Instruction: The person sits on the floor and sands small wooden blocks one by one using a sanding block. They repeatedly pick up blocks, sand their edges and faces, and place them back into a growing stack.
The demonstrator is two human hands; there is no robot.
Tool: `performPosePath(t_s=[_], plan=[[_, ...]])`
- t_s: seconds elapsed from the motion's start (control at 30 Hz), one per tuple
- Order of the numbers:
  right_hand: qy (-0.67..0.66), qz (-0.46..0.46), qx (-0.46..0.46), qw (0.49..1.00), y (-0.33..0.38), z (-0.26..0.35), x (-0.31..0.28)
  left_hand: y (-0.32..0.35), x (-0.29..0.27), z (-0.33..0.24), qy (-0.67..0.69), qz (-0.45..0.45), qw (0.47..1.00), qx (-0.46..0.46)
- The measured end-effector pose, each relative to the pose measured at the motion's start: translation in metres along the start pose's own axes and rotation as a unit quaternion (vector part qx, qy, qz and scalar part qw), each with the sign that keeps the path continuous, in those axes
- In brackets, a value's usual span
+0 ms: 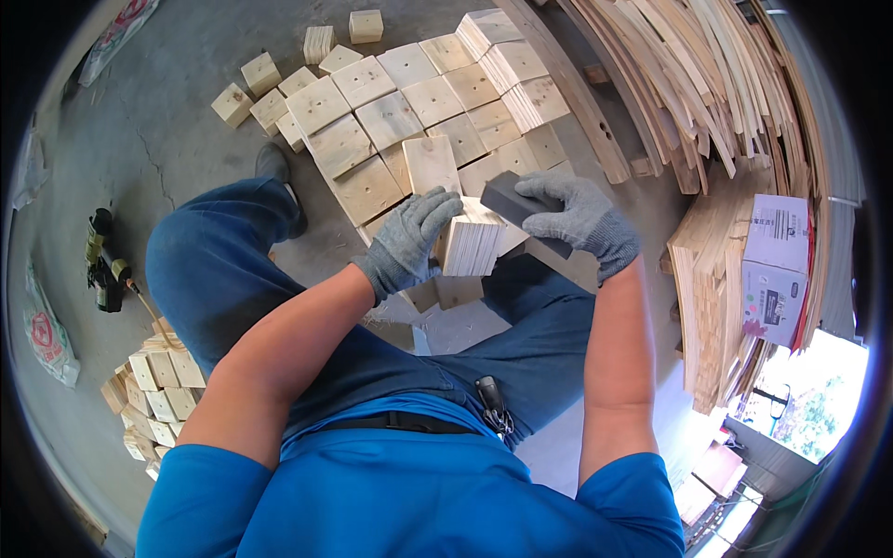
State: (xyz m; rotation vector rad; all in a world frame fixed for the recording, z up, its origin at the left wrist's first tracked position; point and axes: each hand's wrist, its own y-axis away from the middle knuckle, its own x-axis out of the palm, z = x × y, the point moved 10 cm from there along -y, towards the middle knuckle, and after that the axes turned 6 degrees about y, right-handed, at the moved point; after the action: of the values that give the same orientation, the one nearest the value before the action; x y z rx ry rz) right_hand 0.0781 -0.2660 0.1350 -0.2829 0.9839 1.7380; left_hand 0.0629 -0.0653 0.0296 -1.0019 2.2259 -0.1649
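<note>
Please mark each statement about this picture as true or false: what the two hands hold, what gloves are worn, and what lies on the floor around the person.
1. The left hand grips a stack of thin wooden squares. True.
2. The right hand holds a yellow hammer. False: it holds a dark grey block, pressed against the stack.
3. Both hands are bare. False: both wear grey knit gloves.
4. Many square wooden blocks lie in rows on the concrete floor ahead of the person. True.
5. A power tool lies on the floor at the person's left. True.
6. The person wears red trousers. False: the trousers are blue.
</note>
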Motion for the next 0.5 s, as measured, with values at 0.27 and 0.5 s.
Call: performPosePath(t_s=[0.27,0.5], plan=[[0.023,-0.076,0.010,0.997,0.011,-0.015,-0.014,0.000,0.000,-0.001,0.014,0.011,1.000,-0.005],[0.055,-0.005,0.055,0.997,-0.001,-0.019,0.003,-0.003,0.000,-0.005,0.022,0.011,1.000,0.007]])
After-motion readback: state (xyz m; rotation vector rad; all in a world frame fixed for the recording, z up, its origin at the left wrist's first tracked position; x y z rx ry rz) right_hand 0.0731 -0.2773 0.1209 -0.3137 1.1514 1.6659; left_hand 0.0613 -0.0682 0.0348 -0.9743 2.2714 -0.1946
